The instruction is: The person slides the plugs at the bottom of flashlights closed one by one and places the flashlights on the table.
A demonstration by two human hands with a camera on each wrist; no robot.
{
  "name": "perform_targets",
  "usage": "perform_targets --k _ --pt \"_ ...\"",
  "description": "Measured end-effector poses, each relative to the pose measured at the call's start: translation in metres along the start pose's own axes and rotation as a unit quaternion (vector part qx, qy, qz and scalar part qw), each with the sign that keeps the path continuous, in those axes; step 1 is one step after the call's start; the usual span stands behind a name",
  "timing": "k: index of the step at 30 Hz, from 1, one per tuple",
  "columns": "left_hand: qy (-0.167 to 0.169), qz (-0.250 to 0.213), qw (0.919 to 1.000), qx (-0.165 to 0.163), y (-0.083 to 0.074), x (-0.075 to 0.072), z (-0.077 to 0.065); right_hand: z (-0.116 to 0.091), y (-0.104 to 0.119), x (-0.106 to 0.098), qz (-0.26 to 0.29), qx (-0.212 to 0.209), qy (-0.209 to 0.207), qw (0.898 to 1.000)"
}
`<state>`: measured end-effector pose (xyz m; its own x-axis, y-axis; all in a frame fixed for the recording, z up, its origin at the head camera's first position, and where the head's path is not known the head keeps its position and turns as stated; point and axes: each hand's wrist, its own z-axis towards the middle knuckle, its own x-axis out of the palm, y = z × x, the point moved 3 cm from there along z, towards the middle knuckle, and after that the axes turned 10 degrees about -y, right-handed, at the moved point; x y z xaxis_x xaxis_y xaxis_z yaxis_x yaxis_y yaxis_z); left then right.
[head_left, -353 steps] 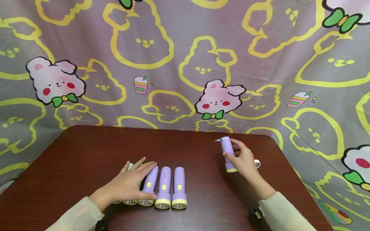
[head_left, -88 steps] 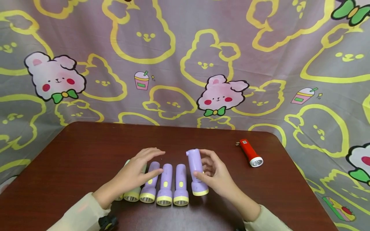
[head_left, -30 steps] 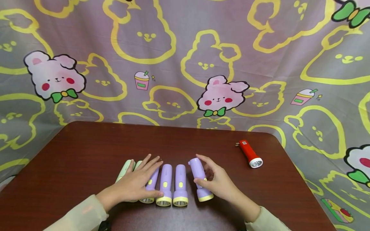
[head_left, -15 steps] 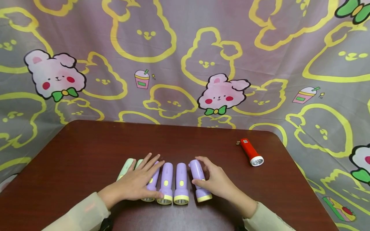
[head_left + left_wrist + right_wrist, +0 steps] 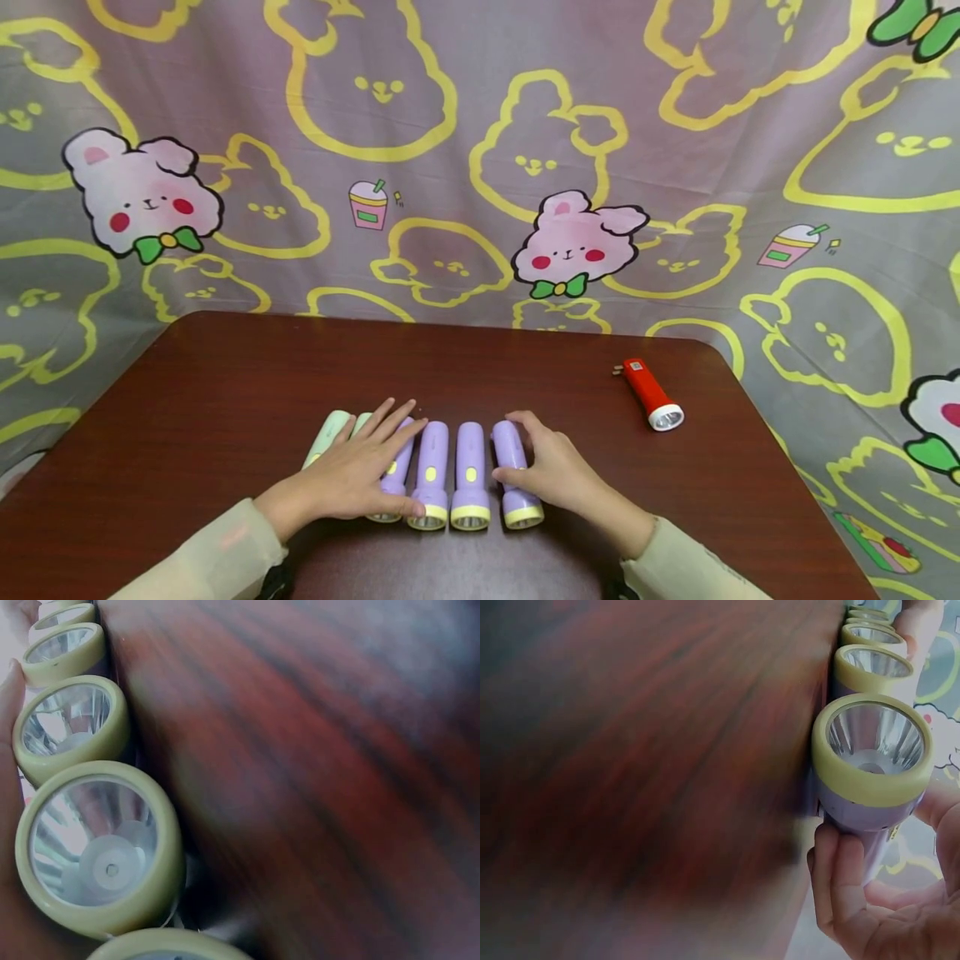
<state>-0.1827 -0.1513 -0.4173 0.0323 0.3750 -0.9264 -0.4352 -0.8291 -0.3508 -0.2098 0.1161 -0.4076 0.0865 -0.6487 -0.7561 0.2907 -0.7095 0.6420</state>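
My right hand (image 5: 555, 471) holds a purple flashlight (image 5: 511, 446) at the right end of a row on the table, thumb on one side and fingers on the other. Its yellow-rimmed lens end (image 5: 874, 761) faces the wrist in the right wrist view. My left hand (image 5: 348, 479) lies with spread fingers across the left part of the row, its thumb at the yellow rim of a purple flashlight (image 5: 432, 450). Another purple flashlight (image 5: 470, 458) lies between the hands. Under the left hand, a pale green flashlight (image 5: 327, 435) and its neighbours are partly hidden.
A red flashlight (image 5: 647, 390) with a white head and exposed plug prongs lies apart at the right rear of the brown table (image 5: 225, 375). A patterned curtain (image 5: 450, 167) hangs behind the table's far edge.
My right hand has brought the purple flashlight left from beside the red one, then lowered and straightened it at the row's end. My left hand rose slightly, then settled on the row again.
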Motion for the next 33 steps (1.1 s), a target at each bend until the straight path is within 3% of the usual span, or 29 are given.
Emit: perform_targets --k 17,26,33 --pt "-0.002 -0.005 1.0000 -0.004 -0.0006 0.0009 -0.0012 0.0033 -0.0027 0.0044 -0.016 0.022 0.022 0.999" --pt "-0.003 -0.008 0.9999 -0.008 -0.0004 0.0020 -0.0006 0.0060 -0.0029 0.0036 0.004 0.034 0.039 0.999" --pt "-0.006 -0.007 0.9999 -0.006 -0.0014 0.0005 -0.0013 0.0038 -0.0032 0.0041 0.055 0.076 0.042 0.995"
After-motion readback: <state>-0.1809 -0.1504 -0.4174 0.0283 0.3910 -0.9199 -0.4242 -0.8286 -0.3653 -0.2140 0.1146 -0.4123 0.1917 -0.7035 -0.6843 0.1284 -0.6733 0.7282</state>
